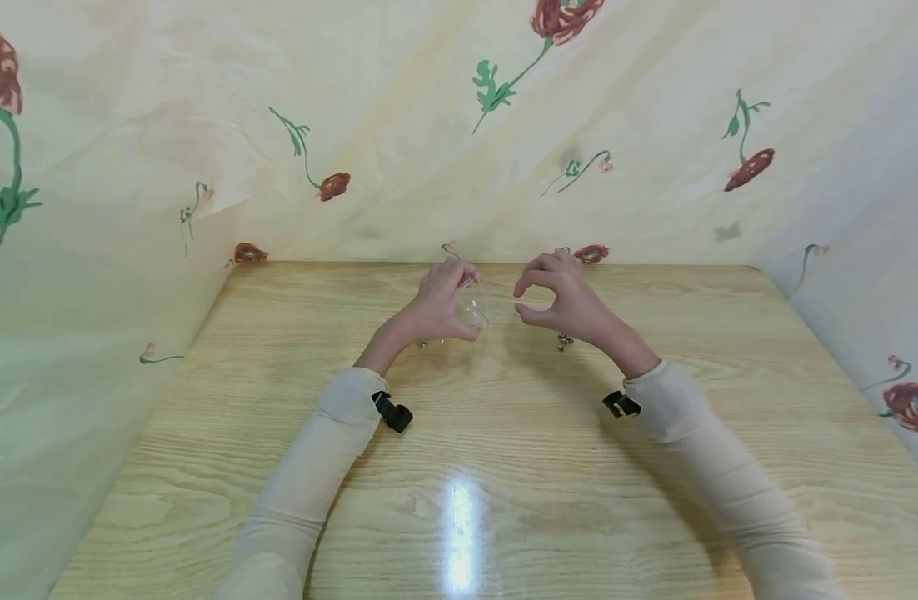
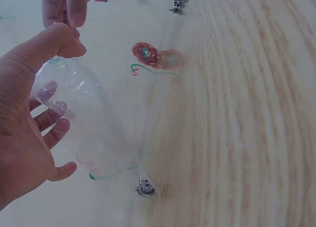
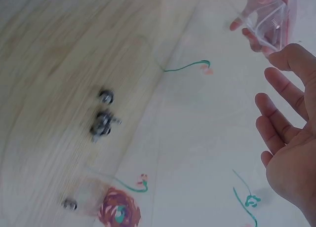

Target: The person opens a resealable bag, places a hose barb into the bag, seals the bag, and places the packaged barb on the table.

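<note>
My left hand (image 1: pixel 442 302) grips a clear plastic bag (image 2: pixel 94 108) near its top, the thumb bent over the edge and fingers showing through the film. A small clear piece (image 2: pixel 59 108) shows at the bag; its kind is hard to make out. By the bag's lower corner is a small silver metal part (image 2: pixel 145 187); I cannot tell whether it lies inside or behind the film. My right hand (image 1: pixel 564 300) is held just right of the bag, apart from it, fingers loosely curved and holding nothing. Below it several small metal parts (image 3: pixel 102 123) lie on the table.
The wood-grain table (image 1: pixel 489 433) reaches back to a cloth backdrop (image 1: pixel 399 108) with printed red flowers, which also hangs at both sides. Black straps (image 1: pixel 394 412) sit at the wrists. A bright light reflection lies on the table's front part.
</note>
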### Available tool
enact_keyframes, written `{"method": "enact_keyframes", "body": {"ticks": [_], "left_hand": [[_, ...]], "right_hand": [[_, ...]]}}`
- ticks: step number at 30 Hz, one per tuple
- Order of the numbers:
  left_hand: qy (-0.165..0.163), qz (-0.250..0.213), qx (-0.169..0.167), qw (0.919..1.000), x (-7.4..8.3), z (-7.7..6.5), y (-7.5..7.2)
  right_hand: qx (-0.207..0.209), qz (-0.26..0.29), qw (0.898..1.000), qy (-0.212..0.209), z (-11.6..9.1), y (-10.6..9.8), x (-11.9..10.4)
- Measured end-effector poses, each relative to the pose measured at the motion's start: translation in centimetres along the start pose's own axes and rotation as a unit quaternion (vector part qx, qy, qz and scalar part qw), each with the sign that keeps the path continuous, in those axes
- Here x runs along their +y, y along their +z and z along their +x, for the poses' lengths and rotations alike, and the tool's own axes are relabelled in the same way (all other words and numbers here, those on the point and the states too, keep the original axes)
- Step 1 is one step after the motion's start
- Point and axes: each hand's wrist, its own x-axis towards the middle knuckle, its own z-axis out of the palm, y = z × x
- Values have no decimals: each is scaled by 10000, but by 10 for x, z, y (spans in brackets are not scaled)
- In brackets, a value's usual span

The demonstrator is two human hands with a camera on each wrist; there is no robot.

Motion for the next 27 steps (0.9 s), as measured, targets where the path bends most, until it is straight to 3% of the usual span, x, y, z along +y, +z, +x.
{"method": "enact_keyframes", "body": {"ticks": [9,27], "left_hand": [[37,-81,-39,10000,-1,0,-1],[-67,-74,-69,9999,0,-3,-2]], "right_hand": [[-291,-588,9978,-36,-23,-16,24],[-1011,-1353,9843,521,-76,-59,60]]}}
